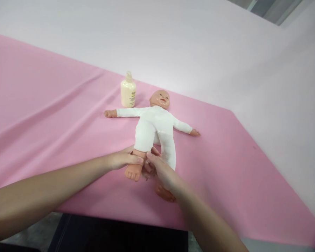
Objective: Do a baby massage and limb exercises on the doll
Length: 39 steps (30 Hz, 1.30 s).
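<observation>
A baby doll (157, 120) with a white cloth body lies on its back, head away from me and arms spread. Its leg on the left is raised toward me, and my left hand (124, 159) is wrapped round the ankle, thumb on top. My right hand (161, 168) grips the same lower leg from the other side, thumb near the cuff; some of its fingers are hidden below. The doll's other foot (165, 193) rests under my right wrist.
A cream pump bottle (128, 91) stands beside the doll's head and outstretched arm on the left. The pink cloth (215, 154) has folds at the left. Its front edge is close to my body, and a pale surface (252, 70) lies behind it.
</observation>
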Each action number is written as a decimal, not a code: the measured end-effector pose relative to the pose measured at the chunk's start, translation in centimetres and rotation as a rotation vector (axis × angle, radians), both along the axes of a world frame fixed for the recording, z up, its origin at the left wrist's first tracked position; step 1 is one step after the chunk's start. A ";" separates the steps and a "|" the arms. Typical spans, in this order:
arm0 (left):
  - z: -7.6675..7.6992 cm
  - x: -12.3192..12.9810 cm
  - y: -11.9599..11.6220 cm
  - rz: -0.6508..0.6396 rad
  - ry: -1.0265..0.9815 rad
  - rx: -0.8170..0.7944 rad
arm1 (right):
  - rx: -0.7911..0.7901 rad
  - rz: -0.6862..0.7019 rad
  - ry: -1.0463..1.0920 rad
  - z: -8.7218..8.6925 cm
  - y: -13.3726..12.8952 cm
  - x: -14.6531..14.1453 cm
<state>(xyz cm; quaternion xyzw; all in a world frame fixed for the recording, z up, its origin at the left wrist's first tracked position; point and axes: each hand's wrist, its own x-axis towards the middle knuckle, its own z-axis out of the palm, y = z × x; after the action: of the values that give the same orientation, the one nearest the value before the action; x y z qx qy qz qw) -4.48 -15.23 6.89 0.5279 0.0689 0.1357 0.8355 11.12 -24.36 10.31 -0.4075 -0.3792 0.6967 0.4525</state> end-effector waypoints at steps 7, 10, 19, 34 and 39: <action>0.0 -0.2 0.0 0.002 -0.012 -0.032 | 0.000 -0.001 -0.007 0.1 0.0 0.0; 0.2 -0.2 0.0 0.017 -0.010 -0.023 | -0.006 0.020 -0.054 -0.1 0.0 0.3; 1.0 0.0 -0.3 0.095 0.028 0.043 | -0.017 -0.021 -0.090 0.5 -0.3 0.2; 1.2 0.1 -0.4 0.191 0.162 0.145 | 0.039 0.021 -0.170 -0.7 0.4 0.5; 1.1 0.1 -0.6 0.257 0.237 0.131 | 0.038 0.035 -0.149 -0.7 0.5 0.5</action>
<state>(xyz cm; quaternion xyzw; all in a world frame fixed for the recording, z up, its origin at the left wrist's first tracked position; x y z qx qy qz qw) -4.39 -15.84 8.04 0.5803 0.2247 0.1822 0.7613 11.59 -23.81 9.62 -0.4428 -0.4320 0.6651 0.4183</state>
